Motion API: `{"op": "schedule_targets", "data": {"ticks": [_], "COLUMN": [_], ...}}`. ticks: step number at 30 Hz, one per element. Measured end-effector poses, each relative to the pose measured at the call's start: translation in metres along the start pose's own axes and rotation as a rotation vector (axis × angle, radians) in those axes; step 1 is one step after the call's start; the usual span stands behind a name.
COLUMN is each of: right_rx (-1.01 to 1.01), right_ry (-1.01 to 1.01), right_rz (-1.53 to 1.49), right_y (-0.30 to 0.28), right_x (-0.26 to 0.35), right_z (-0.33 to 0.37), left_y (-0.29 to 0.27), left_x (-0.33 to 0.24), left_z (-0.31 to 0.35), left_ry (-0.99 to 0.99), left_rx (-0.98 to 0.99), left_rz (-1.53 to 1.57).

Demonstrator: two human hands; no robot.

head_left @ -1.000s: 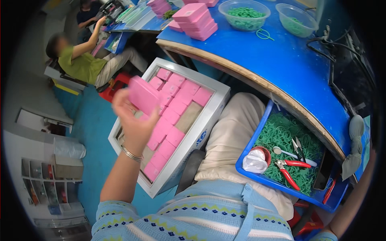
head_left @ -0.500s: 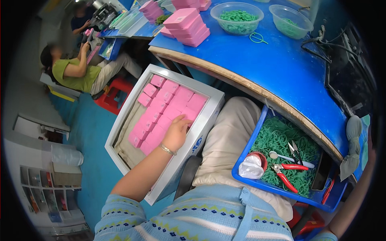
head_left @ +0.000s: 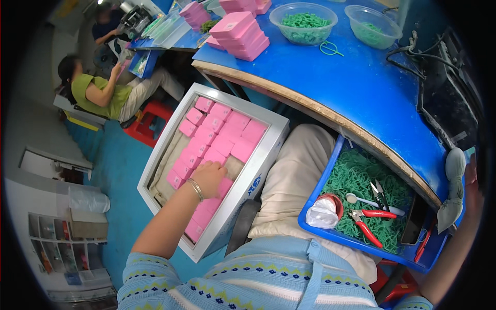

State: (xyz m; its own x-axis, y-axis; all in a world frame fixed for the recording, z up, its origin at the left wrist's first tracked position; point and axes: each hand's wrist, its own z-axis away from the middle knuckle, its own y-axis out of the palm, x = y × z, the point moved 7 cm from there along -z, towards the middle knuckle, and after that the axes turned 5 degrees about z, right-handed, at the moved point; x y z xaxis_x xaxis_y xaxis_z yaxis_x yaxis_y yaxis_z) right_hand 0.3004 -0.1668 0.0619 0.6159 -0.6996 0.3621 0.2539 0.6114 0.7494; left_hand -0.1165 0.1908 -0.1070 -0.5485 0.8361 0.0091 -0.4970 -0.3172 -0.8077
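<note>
My left hand (head_left: 209, 180) reaches into a white-framed box (head_left: 276, 132) lined with pale cloth. Its fingers are bent down over a row of small pink boxes (head_left: 223, 144), closed at the edge of one; the fingertips are partly hidden. Beside the hand, a bare patch of lining shows between pink boxes. My right hand (head_left: 472, 178) is at the dark right rim, by a grey-green cloth bundle (head_left: 452, 181); its fingers cannot be made out.
On the blue table (head_left: 356, 93) stand stacked pink boxes (head_left: 240, 36) and clear bowls (head_left: 304, 25) with green pieces. A blue tray (head_left: 305, 223) holds green loops, red-handled cutters (head_left: 368, 227) and a phone (head_left: 415, 226). A seated person (head_left: 106, 98) works at the left.
My left hand has moved left and nearer to me. Several pink boxes in the right row now lie closer to me, leaving a gap. The seated person's hands have shifted.
</note>
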Motion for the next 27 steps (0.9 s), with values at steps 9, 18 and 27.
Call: {"op": "schedule_targets", "data": {"ticks": [9,18,27], "right_rx": [0.683,0.99,0.856], "right_ry": [-0.343,-0.024,0.11], "right_rz": [1.168,0.957,0.906], "right_y": [-0.018,-0.035,-0.054], "right_x": [-0.103,-0.22,-0.197], "right_z": [0.075,0.079,0.063], "left_y": [-0.097,-0.154,-0.156], "left_x": [-0.051,-0.237,-0.269], "left_z": [0.034,0.063,0.053], "left_ry": [0.068,0.822,1.141], "left_rx": [-0.496,-0.376,-0.468], "left_rz": [0.779,1.02,0.889]}}
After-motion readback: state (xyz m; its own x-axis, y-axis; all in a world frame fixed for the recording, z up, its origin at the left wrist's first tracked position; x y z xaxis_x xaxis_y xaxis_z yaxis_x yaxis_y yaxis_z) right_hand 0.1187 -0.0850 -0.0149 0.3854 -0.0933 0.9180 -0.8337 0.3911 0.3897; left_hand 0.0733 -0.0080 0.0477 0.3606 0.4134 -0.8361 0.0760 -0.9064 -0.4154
